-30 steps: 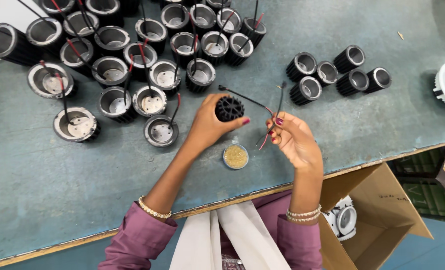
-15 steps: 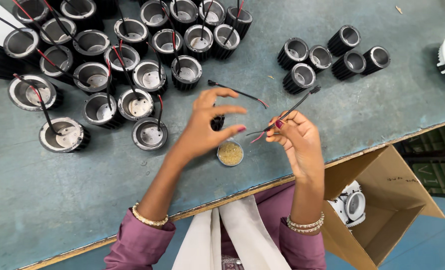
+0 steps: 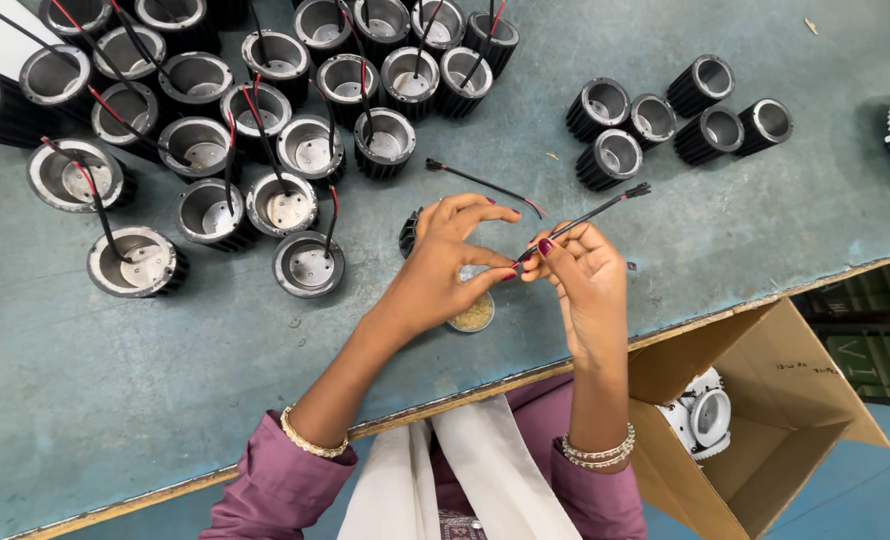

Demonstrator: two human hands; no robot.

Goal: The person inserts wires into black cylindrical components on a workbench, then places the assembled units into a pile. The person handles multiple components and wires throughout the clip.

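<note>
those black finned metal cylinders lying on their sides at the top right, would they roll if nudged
Probably. The black finned metal cylinders lie on their round sides on the flat blue-grey table, so a sideways nudge could set them rolling, though the fins may drag. They rest against each other, so one would likely bump its neighbours. They look stiff, likely heavy for their size.

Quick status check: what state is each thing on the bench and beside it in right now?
left hand: pinching wire end
right hand: gripping black and red wire
loose wire: lying on bench
wired housings: upright
unwired housings: wireless, some tipped
small dish: holds yellowish bits
cardboard box: open
</note>
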